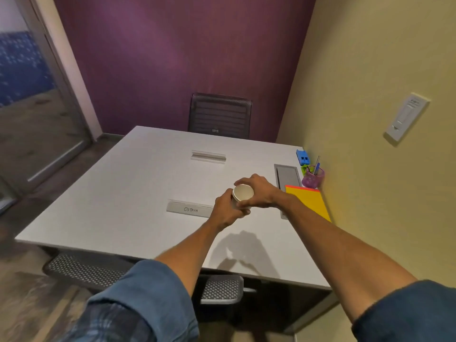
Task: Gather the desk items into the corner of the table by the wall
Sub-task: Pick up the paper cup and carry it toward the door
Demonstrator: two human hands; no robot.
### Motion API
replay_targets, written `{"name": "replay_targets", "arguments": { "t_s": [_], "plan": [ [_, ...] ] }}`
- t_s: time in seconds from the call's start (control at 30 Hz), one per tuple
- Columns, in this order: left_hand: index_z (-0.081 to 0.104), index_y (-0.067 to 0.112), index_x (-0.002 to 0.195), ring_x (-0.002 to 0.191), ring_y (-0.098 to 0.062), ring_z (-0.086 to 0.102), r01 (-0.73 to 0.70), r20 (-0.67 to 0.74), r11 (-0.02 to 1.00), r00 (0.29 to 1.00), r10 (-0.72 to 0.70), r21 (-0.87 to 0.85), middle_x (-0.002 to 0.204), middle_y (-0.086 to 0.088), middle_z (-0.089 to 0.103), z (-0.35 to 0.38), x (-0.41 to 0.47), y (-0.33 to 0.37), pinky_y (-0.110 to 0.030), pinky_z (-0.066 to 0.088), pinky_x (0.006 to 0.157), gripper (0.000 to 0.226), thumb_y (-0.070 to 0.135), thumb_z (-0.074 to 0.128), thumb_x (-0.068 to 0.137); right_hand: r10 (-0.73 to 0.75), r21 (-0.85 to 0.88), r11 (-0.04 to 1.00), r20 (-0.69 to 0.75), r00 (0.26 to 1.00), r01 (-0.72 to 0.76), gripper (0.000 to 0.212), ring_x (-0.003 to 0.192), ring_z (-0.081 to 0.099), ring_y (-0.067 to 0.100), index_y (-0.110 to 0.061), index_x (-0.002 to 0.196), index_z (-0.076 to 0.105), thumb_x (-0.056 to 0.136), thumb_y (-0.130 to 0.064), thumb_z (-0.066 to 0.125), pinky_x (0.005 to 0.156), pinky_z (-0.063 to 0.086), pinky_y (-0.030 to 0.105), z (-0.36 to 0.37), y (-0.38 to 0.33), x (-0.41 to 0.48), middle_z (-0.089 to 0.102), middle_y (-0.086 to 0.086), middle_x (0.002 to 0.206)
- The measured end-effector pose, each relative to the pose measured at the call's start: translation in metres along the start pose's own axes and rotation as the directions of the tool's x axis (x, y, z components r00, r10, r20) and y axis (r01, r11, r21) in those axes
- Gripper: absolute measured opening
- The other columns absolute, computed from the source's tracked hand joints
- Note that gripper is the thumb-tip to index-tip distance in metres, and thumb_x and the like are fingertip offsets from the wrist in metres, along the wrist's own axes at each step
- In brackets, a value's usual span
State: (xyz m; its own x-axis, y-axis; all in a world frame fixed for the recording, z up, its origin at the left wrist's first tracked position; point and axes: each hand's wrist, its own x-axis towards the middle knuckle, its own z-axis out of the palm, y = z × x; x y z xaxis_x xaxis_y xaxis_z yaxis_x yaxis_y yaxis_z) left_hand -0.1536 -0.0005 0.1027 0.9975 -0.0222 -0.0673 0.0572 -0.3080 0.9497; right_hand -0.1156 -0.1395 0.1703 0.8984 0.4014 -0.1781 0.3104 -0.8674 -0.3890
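The paper cup (243, 193), axis near upright with its mouth open, is gripped between the curled fingers of the left hand (228, 212) and the right hand (259, 193); the wall corner with the pen pot (313, 178) lies rightward and beyond the fingers, nearer the right hand.

Wall (365, 99) edge packed: yellow pad (311, 201), purple pen cup (313, 178), blue block (302, 156) in a row. Name plate (190, 209) sits mid-front, second plate (208, 156) further back. Left half of tabletop (111, 191) is open.

white table (111, 206) with name plate (190, 209), yellow pad (311, 201), purple pen cup (313, 179), blue block (302, 156)
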Motion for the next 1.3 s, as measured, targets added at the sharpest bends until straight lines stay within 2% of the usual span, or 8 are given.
{"name": "replay_targets", "arguments": {
  "t_s": [0.2,0.47,0.53,0.63,0.77,1.0,1.23,1.3],
  "plan": [
    [0.055,0.012,0.109,0.081,-0.01,0.058,-0.003,0.037,1.0,0.999,0.002,0.026,0.099,0.001,0.063,-0.051,0.017,-0.01,-0.017,0.044,0.056,0.048,0.013,0.082,0.069,-0.014,0.042,0.999,-0.025,1.0,0.015,0.069,0.118,0.044,0.024,-0.031,0.134,0.05,0.074,-0.046,0.078,0.095,0.042,0.034,0.005,-0.029,0.036,0.049,0.008,0.128],
    [0.054,0.01,0.113,0.094,-0.025,0.062,0.115,0.017,0.988,0.993,-0.118,0.106,0.109,-0.007,0.063,-0.11,0.033,-0.046,-0.03,0.052,0.07,0.053,0.017,0.08,0.068,0.031,0.163,0.986,-0.066,0.997,-0.02,0.061,0.103,0.05,0.019,-0.034,0.128,0.052,0.074,-0.047,0.078,0.072,0.044,0.018,-0.011,-0.066,0.074,0.05,0.003,0.125],
    [0.054,0.01,0.114,0.095,-0.025,0.062,0.148,-0.002,0.983,0.989,-0.149,0.11,0.111,-0.008,0.063,-0.12,0.033,-0.058,-0.027,0.051,0.067,0.054,0.02,0.081,0.068,0.057,0.202,0.979,-0.086,0.995,-0.038,0.06,0.102,0.05,0.018,-0.033,0.128,0.053,0.075,-0.046,0.078,0.069,0.042,0.016,-0.012,-0.068,0.077,0.051,0.002,0.125],
    [0.053,0.009,0.111,0.089,-0.022,0.059,0.168,-0.007,0.981,0.986,-0.168,0.093,0.112,-0.01,0.062,-0.129,0.034,-0.07,-0.022,0.048,0.06,0.054,0.025,0.082,0.068,0.117,0.222,0.971,-0.106,0.987,-0.091,0.06,0.104,0.05,0.02,-0.031,0.129,0.053,0.076,-0.042,0.079,0.079,0.044,0.024,-0.005,-0.063,0.077,0.051,0.004,0.127],
    [0.053,0.006,0.116,0.105,-0.029,0.058,0.129,-0.009,0.981,0.992,-0.129,0.143,0.116,-0.011,0.061,-0.139,0.048,-0.076,-0.036,0.052,0.084,0.055,0.022,0.08,0.071,0.235,0.162,0.964,-0.137,0.962,-0.212,0.067,0.119,0.045,0.029,-0.025,0.135,0.05,0.077,-0.036,0.08,0.093,0.048,0.036,0.012,-0.049,0.079,0.047,0.011,0.13],
    [0.053,0.008,0.118,0.1,-0.021,0.054,-0.02,0.049,0.99,0.999,0.013,0.14,0.112,-0.006,0.059,-0.152,0.092,-0.074,-0.025,0.041,0.075,0.055,0.018,0.08,0.072,0.35,0.056,0.937,-0.148,0.925,-0.345,0.073,0.124,0.038,0.035,-0.023,0.14,0.045,0.076,-0.037,0.079,0.102,0.036,0.04,0.052,-0.004,0.099,0.045,0.016,0.131],
    [0.053,0.016,0.116,0.096,-0.016,0.055,-0.03,0.012,0.995,1.0,0.029,0.097,0.101,0.005,0.058,-0.144,0.137,-0.079,-0.013,0.04,0.066,0.054,0.021,0.081,0.071,0.364,0.011,0.931,-0.118,0.924,-0.365,0.075,0.124,0.035,0.034,-0.023,0.143,0.042,0.077,-0.033,0.078,0.099,0.04,0.043,0.087,0.04,0.145,0.042,0.013,0.133],
    [0.054,0.016,0.116,0.096,-0.017,0.056,-0.036,0.0,0.994,0.999,0.036,0.101,0.101,0.004,0.059,-0.14,0.148,-0.085,-0.015,0.044,0.072,0.054,0.022,0.082,0.07,0.361,-0.009,0.932,-0.102,0.927,-0.363,0.076,0.124,0.034,0.035,-0.023,0.143,0.041,0.077,-0.03,0.077,0.1,0.04,0.043,0.092,0.051,0.159,0.041,0.014,0.134]
  ]
}}
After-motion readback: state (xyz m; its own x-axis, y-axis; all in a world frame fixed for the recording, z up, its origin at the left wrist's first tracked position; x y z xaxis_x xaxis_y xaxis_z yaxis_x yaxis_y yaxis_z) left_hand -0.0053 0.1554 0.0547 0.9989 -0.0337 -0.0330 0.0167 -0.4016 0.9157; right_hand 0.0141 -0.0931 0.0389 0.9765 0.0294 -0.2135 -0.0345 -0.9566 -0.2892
